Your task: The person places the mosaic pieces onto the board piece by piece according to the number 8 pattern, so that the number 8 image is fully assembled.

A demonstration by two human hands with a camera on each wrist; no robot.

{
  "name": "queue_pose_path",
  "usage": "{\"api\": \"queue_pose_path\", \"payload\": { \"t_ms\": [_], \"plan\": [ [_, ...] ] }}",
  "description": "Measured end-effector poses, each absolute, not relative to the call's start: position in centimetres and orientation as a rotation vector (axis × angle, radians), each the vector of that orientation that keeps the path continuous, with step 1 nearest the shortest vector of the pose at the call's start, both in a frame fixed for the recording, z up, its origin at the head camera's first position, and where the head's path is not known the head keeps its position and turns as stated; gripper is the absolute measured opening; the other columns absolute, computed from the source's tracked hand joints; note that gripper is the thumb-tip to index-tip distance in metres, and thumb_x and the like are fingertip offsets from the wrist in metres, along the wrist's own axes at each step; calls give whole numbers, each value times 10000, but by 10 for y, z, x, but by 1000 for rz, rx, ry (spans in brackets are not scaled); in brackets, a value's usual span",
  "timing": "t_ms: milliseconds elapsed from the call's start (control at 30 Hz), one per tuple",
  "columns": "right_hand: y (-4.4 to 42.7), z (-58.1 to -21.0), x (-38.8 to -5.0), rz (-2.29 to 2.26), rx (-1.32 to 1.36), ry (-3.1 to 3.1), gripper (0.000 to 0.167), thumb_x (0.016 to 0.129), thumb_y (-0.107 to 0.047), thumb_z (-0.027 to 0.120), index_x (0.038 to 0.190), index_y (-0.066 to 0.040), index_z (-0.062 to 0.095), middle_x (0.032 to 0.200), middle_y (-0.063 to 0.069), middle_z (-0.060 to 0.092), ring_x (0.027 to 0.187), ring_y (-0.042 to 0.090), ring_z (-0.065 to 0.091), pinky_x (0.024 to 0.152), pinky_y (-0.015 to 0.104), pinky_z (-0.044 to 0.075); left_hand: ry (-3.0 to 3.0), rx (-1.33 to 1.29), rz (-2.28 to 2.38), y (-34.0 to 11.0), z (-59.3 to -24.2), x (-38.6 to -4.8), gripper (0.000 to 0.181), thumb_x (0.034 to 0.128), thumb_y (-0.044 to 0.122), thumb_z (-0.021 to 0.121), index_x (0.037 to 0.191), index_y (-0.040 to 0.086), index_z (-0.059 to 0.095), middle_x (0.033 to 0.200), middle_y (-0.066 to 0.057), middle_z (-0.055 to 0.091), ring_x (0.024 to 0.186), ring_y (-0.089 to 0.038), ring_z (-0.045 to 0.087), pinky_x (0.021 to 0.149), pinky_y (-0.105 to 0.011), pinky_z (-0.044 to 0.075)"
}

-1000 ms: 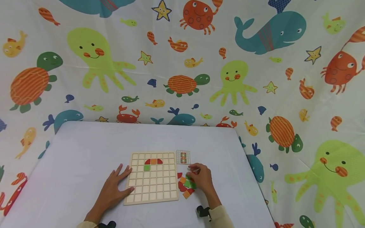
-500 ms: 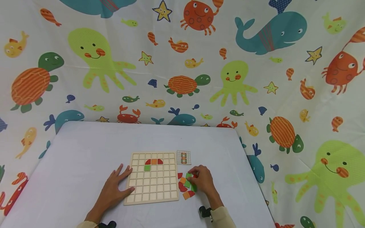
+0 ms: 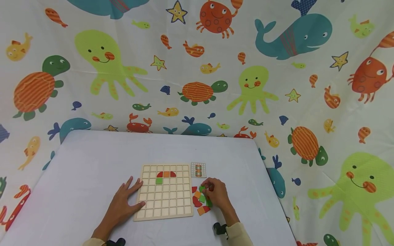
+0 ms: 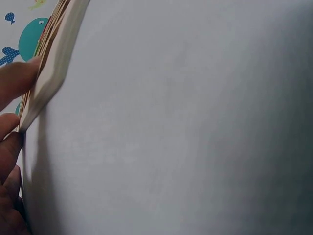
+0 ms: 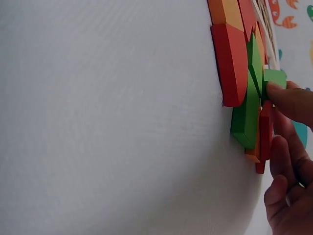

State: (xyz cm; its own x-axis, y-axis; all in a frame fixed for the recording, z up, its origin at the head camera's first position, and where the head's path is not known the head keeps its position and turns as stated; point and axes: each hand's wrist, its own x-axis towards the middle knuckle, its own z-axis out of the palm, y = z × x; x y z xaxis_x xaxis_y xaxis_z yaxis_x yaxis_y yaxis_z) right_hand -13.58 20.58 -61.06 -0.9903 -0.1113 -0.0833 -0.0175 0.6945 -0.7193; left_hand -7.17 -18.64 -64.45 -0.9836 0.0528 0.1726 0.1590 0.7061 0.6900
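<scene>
Your left hand (image 3: pixel 123 200) spread at board (image 3: pixel 165 202), nine-o'clock edge running roughly twelve-to-six; right hand (image 3: pixel 218 192) pinches green block (image 5: pixel 275 76), axis unclear.

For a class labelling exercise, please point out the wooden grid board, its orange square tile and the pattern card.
Wooden grid board (image 3: pixel 165 195): head view, a bare cell near the middle.
Orange square tile (image 3: pixel 166 174): head view, centre of top face.
Pattern card (image 3: pixel 198 170): head view, middle of printed grid.

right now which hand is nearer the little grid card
Right. The right hand is on the near side of the card, at the blocks; the left hand is across the board, at its left edge.
</scene>
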Motion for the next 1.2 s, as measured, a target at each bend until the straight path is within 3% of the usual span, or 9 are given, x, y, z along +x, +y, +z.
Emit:
{"api": "queue_pose_path", "payload": {
  "t_ms": [200, 533, 900, 1200],
  "plan": [
    [205, -610, -137, -1333, -84, 2716, 137, 924, -64, 805, 982, -187, 795, 884, 1, 674, 746, 134, 558, 595, 191, 499, -2753, -184, -1134, -187, -645, -71, 817, 808, 439, 887, 1506, 120, 608, 1589, -208, 538, 1512, -533, 409, 1387, -358, 97],
    [179, -608, -140, -1515, 17, 2698, 154, 910, -103, 837, 977, -240, 831, 908, -14, 727, 767, 145, 574, 617, 192, 513, -2757, -173, -1134, -187, -645, -70, 819, 807, 444, 880, 1507, 118, 607, 1600, -219, 523, 1512, -538, 406, 1374, -482, 159],
    [151, -605, -143, -1554, -71, 2642, 143, 899, -100, 844, 950, -233, 840, 884, -24, 733, 701, 108, 554, 578, 188, 484, -2788, -154, -1131, -186, -645, -70, 834, 807, 470, 882, 1515, 133, 601, 1608, -201, 520, 1533, -514, 392, 1310, -617, 246],
    [128, -606, -149, -1574, -158, 2623, 105, 905, -125, 847, 957, -216, 844, 882, -15, 729, 688, 88, 528, 577, 201, 463, -2782, -161, -1151, -186, -644, -71, 824, 813, 441, 886, 1514, 117, 599, 1608, -220, 511, 1529, -536, 385, 1292, -651, 257]
  ]
}}
